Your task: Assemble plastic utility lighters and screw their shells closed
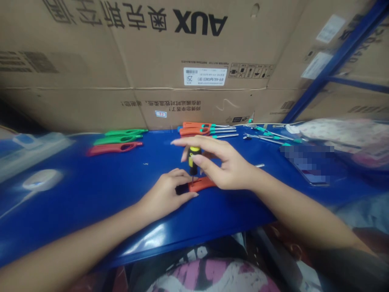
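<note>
My right hand point(223, 164) is closed around the handle of a short black-and-yellow screwdriver point(194, 163), held upright. The screwdriver's tip meets an orange long-nosed lighter point(202, 185) lying flat on the blue table. Thumb and fingers of my left hand point(165, 190) grip the lighter's left end from both sides. Part of the lighter is hidden under my right hand, and a metal tube end point(260, 165) shows beyond that hand. Behind my hands lie several orange lighters point(194, 130) with metal tubes pointing right.
Two green lighter handles point(117, 138) and a red one point(112, 149) lie left. Loose metal tubes with teal ends point(270, 136), a phone point(306, 166) and patterned cloth point(331, 134) are right. A white mouse-like object point(42, 180) sits far left. Cardboard point(136, 73) walls the back.
</note>
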`<action>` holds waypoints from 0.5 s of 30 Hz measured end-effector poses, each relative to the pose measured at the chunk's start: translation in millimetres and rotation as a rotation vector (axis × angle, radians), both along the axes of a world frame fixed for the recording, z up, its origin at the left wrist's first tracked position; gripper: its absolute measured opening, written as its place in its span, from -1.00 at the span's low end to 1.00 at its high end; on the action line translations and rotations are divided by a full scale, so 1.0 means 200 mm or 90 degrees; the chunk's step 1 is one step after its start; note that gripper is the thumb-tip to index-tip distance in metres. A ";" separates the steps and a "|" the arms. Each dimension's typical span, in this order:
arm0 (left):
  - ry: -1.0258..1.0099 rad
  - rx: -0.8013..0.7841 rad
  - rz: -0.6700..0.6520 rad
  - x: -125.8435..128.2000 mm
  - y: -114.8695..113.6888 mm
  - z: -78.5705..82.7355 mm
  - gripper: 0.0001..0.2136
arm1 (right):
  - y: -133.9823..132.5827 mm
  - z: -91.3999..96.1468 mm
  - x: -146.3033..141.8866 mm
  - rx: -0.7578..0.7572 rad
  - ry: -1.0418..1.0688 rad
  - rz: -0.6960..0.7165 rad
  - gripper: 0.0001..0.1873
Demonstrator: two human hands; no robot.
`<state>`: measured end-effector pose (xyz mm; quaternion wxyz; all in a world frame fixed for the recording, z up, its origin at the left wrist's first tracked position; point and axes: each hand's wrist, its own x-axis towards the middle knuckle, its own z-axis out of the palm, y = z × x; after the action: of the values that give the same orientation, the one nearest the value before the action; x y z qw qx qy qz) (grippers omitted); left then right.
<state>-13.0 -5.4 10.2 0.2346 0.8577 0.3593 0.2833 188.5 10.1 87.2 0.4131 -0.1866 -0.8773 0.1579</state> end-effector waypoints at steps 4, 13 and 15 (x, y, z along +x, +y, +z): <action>-0.003 -0.002 -0.001 0.00 0.00 -0.01 -0.73 | 0.01 -0.02 0.00 0.119 0.029 -0.092 -0.72; -0.001 0.008 -0.002 0.00 0.00 -0.01 -0.73 | 0.03 -0.03 0.01 0.074 0.053 -0.034 -0.72; 0.003 0.016 0.001 -0.01 0.00 -0.01 -0.74 | 0.03 -0.04 0.01 0.197 0.057 -0.078 -0.67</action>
<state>-14.0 -5.0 7.5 0.2229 0.8611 0.3568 0.2855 190.7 16.5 78.5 0.4844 -0.1669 -0.8588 0.0039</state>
